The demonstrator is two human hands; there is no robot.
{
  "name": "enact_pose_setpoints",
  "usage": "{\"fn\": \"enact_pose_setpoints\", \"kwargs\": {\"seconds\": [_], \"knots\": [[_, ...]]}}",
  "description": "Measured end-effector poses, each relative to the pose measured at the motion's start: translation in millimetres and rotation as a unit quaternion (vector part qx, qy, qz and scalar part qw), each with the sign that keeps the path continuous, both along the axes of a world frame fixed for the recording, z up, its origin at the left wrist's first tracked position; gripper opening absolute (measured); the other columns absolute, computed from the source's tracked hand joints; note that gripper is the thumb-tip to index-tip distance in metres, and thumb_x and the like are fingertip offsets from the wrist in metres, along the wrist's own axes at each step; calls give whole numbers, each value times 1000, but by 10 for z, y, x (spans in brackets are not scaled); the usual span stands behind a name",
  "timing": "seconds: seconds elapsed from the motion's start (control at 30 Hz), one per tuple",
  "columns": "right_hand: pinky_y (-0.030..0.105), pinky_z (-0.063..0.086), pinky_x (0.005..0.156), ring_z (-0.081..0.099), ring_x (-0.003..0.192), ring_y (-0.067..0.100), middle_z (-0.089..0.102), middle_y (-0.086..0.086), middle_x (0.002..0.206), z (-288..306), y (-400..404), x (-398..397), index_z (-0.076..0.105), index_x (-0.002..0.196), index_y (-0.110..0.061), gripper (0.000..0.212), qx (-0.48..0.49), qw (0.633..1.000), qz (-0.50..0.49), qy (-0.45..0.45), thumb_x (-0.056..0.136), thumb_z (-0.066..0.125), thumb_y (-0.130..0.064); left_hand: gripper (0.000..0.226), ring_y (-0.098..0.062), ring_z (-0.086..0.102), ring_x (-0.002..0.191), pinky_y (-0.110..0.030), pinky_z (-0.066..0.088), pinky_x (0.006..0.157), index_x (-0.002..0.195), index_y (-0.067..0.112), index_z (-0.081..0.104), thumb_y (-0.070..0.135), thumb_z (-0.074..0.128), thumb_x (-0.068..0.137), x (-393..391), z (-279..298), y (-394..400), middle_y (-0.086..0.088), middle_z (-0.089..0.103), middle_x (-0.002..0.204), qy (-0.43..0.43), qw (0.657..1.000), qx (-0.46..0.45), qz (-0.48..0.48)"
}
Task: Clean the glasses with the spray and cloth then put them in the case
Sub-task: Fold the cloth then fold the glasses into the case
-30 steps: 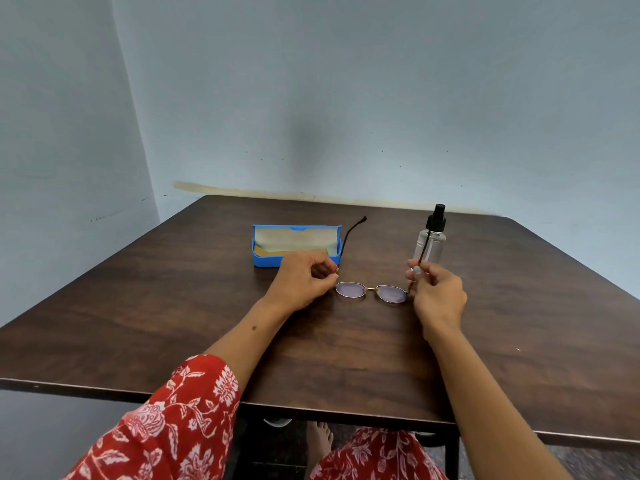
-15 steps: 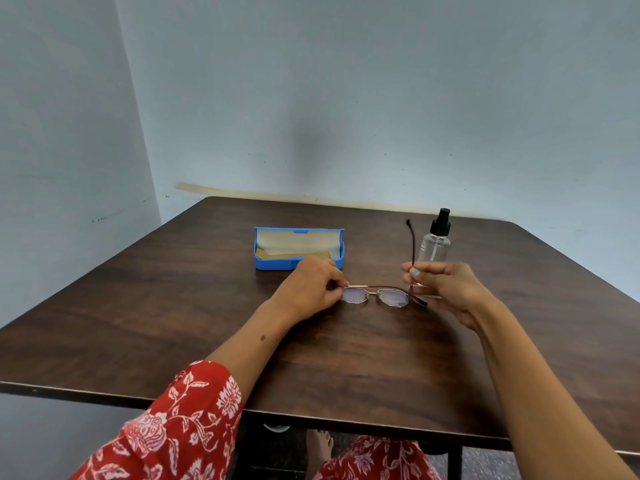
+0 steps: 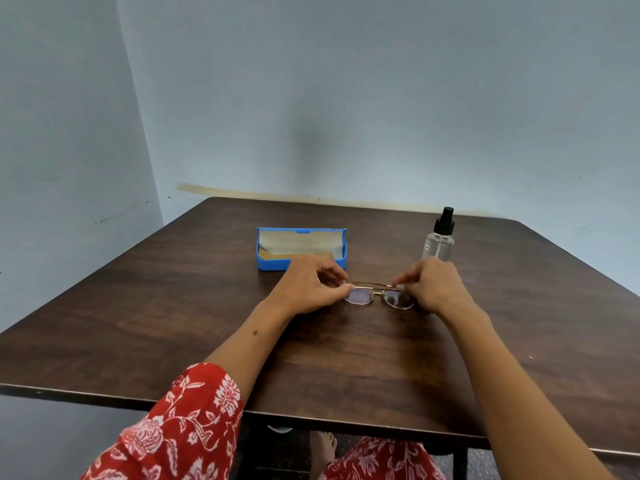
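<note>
Gold-rimmed glasses (image 3: 379, 295) with tinted round lenses lie at the middle of the dark wooden table (image 3: 173, 323), both temples folded across the top. My left hand (image 3: 308, 289) pinches the left end of the frame. My right hand (image 3: 433, 287) pinches the right end. An open blue case (image 3: 301, 249) with a beige lining and a beige cloth inside sits just behind my left hand. A clear spray bottle (image 3: 439, 237) with a black nozzle stands upright behind my right hand.
The table stands in a corner of pale blue walls, its far edge near the back wall. Its front edge runs close to my lap, with red floral fabric and a bare foot below it.
The temples, which stuck up and back a second ago, have been folded flat onto the frame. My right hand turned over and moved in onto the right end.
</note>
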State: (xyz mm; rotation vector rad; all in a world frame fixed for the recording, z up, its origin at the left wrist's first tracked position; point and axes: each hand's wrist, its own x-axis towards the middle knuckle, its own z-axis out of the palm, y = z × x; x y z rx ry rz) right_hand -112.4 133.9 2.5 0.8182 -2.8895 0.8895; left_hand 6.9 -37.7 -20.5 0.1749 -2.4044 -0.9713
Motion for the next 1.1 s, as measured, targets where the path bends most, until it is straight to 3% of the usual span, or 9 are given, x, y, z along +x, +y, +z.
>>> {"fn": "enact_pose_setpoints", "kwargs": {"seconds": [0.13, 0.23, 0.33, 0.47, 0.57, 0.7, 0.8, 0.9, 1.1], "knots": [[26, 46, 72, 59, 83, 19, 67, 9, 94, 75, 64, 3, 74, 94, -18, 18, 5, 998, 37, -44, 86, 61, -9, 11, -5, 65, 76, -13, 52, 70, 89, 15, 75, 15, 73, 77, -17, 12, -30, 1, 72, 84, -35, 999, 0, 2], [23, 47, 70, 60, 81, 16, 67, 7, 86, 100, 128, -22, 72, 96, -12, 24, -63, 987, 63, -132, 86, 53, -1, 10, -2, 64, 71, -9, 49, 66, 85, 16, 74, 12, 72, 77, -8, 22, -56, 1, 72, 79, -32, 999, 37, 23], [25, 50, 72, 58, 74, 14, 65, 9, 80, 118, 125, -41, 67, 101, 0, 26, -183, 937, 94, -283, 88, 47, 10, 9, -9, 68, 71, -18, 56, 69, 81, 17, 72, 8, 72, 77, 13, 43, -115, -3, 72, 76, -18, 994, 105, 38], [22, 55, 70, 63, 78, 14, 67, 10, 83, 166, 73, -38, 64, 95, -3, 39, -270, 875, 108, -387, 86, 32, 17, 9, -15, 66, 60, -25, 59, 58, 80, 6, 68, -2, 70, 78, 46, 125, -207, -11, 67, 71, 9, 968, 250, 37], [21, 57, 69, 66, 81, 16, 69, 13, 89, 140, -17, -26, 64, 95, -1, 41, -348, 825, 121, -428, 84, 32, 22, 10, -15, 65, 54, -25, 58, 54, 78, 5, 65, -4, 71, 76, 82, 198, -271, -15, 67, 71, 43, 934, 345, 77], [20, 58, 66, 68, 75, 16, 70, 12, 83, 50, -226, 41, 61, 95, 4, 32, -414, 794, 144, -422, 80, 44, 27, 12, -14, 66, 52, -20, 56, 50, 79, 2, 64, 2, 75, 74, 107, 230, -369, -15, 67, 72, 69, 894, 419, 143], [22, 58, 64, 70, 62, 15, 71, 9, 69, -37, -394, 82, 60, 88, 4, 28, -444, 781, 134, -418, 81, 45, 27, 15, -16, 67, 58, -19, 55, 49, 82, -2, 62, 1, 74, 74, 108, 222, -443, -14, 66, 76, 92, 849, 490, 172], [26, 59, 65, 68, 66, 19, 69, 14, 76, -92, -522, 100, 60, 89, 7, 18, -459, 783, 108, -407, 82, 51, 21, 15, -21, 67, 69, -19, 56, 50, 77, 0, 61, 2, 75, 72, 117, 214, -501, -16, 68, 82, 96, 823, 529, 185], [30, 59, 62, 67, 76, 23, 66, 15, 89, -82, -781, 116, 57, 83, -10, 26, -425, 863, -2, -274, 74, 67, 13, 19, -22, 69, 73, -27, 59, 58, 85, 0, 59, 3, 74, 75, 111, 238, -554, -17, 69, 87, 82, 805, 551, 203]]}}
